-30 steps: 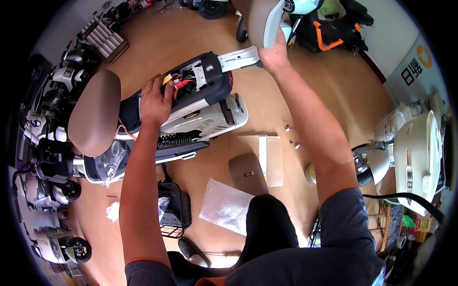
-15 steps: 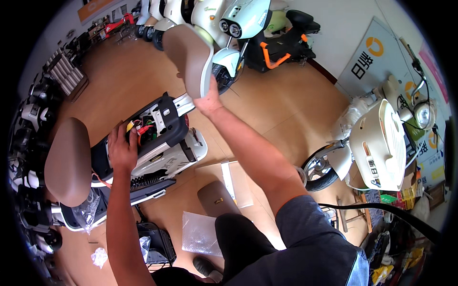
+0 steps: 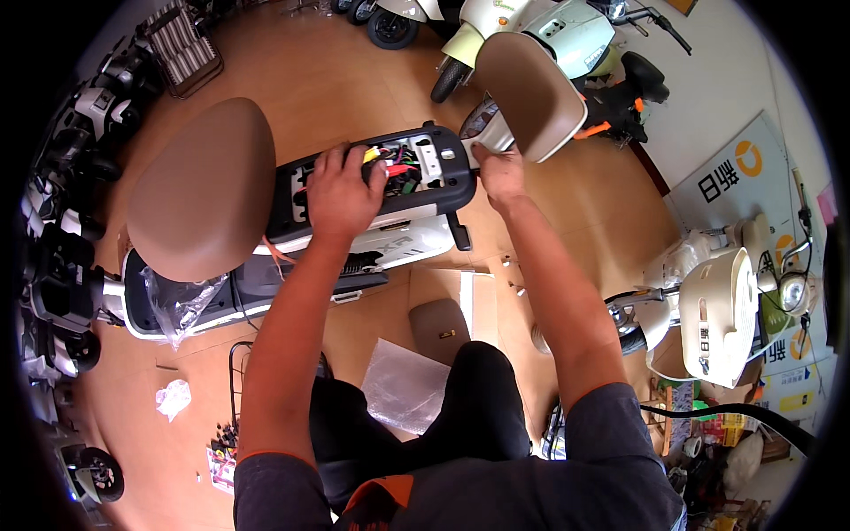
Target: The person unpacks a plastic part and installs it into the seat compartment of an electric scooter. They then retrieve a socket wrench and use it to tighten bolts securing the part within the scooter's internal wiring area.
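Since the scooter (image 3: 412,237) had its brown seat (image 3: 212,190) raised, its compartment (image 3: 459,181) lay exposed; beyond this, the backrest (image 3: 531,97) leaned. The left hand (image 3: 347,193) rested open, palm down, perhaps for steadying; the right hand (image 3: 498,170), reaching forward, had its grip closed on a pale bracket (image 3: 494,134). Coloured wires (image 3: 403,170) showed inside.

Crumpled white wrap (image 3: 173,400) on floor (image 3: 292,71); striped folding chair (image 3: 183,50); mint-green scooter (image 3: 574,40).

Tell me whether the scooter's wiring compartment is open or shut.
Open: a red connector shows inside the compartment, beside the left hand.
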{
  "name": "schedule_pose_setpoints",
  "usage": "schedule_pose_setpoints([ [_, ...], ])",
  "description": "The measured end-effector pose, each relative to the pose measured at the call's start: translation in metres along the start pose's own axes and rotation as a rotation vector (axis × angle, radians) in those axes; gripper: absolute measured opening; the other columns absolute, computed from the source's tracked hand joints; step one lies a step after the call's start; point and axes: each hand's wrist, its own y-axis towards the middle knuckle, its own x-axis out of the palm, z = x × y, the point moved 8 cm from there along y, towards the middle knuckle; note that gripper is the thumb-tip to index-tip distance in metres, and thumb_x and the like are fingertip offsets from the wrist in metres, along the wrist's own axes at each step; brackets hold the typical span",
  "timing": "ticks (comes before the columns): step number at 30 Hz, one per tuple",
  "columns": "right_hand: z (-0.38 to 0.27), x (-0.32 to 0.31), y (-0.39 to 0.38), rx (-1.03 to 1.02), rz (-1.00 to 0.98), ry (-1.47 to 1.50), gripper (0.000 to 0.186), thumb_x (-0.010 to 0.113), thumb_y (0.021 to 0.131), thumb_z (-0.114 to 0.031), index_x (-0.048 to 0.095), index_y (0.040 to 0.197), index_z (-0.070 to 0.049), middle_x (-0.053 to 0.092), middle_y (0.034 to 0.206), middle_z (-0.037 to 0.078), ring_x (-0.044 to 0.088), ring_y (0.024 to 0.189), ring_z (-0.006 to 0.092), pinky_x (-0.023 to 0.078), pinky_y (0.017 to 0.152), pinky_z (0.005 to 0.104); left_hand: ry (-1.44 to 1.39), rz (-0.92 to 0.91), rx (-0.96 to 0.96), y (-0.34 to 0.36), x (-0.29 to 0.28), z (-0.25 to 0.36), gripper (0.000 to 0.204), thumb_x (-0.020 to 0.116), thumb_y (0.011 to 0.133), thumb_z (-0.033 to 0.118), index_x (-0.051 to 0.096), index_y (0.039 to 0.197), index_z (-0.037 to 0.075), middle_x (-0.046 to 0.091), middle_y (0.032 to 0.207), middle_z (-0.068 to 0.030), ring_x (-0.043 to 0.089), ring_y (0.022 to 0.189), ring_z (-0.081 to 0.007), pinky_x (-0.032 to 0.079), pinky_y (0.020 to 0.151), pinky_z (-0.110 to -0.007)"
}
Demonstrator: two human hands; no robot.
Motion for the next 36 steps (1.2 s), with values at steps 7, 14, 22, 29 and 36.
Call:
schedule_pose_setpoints([
  [7,-0.001,-0.006,0.006,0.107,0.003,-0.104,0.035,0.074,0.093,-0.015,0.064,0.127,-0.007,0.073,0.113,0.009,0.069,0.092,0.0227,0.057,0.071,0.0399,0.004,-0.024,-0.046,-0.002,0.002,-0.004,0.042,0.066,0.095,0.042,0.070,0.122,0.010,0.064,0.137,-0.0173,0.055,0.131,-0.0391,0.048,0.101,-0.057],
  [14,-0.007,-0.012,0.004,0.059,0.012,-0.150,0.033,0.070,0.097,-0.011,0.065,0.129,-0.007,0.072,0.117,0.007,0.067,0.104,0.0197,0.056,0.083,0.0374,-0.002,-0.054,-0.033,-0.001,-0.002,0.000,0.042,0.065,0.097,0.041,0.069,0.125,0.009,0.063,0.137,-0.0169,0.056,0.131,-0.0389,0.048,0.102,-0.055],
  [22,0.002,-0.017,0.005,0.043,0.014,-0.100,0.026,0.065,0.099,-0.008,0.067,0.125,-0.004,0.072,0.116,0.006,0.066,0.105,0.0175,0.051,0.095,0.0346,-0.011,-0.131,-0.059,0.000,0.004,-0.002,0.045,0.066,0.096,0.040,0.067,0.130,0.010,0.059,0.143,-0.0172,0.051,0.137,-0.0380,0.044,0.107,-0.053],
  [29,-0.018,0.015,-0.007,-0.099,-0.037,0.195,0.032,0.052,0.100,0.008,0.061,0.128,-0.002,0.069,0.114,0.009,0.067,0.108,0.0203,0.053,0.097,0.0353,0.029,-0.115,0.004,0.002,0.002,0.005,0.042,0.068,0.096,0.033,0.065,0.128,0.007,0.060,0.139,-0.0190,0.054,0.131,-0.0402,0.045,0.107,-0.052],
  [36,0.006,0.009,0.000,-0.081,-0.129,0.170,0.025,0.050,0.100,0.009,0.060,0.120,0.000,0.067,0.113,0.009,0.066,0.109,0.0195,0.052,0.098,0.0341,0.040,-0.120,0.041,0.008,-0.002,0.014,0.039,0.066,0.097,0.028,0.065,0.126,0.003,0.062,0.135,-0.0204,0.057,0.124,-0.0427,0.046,0.106,-0.050],
])
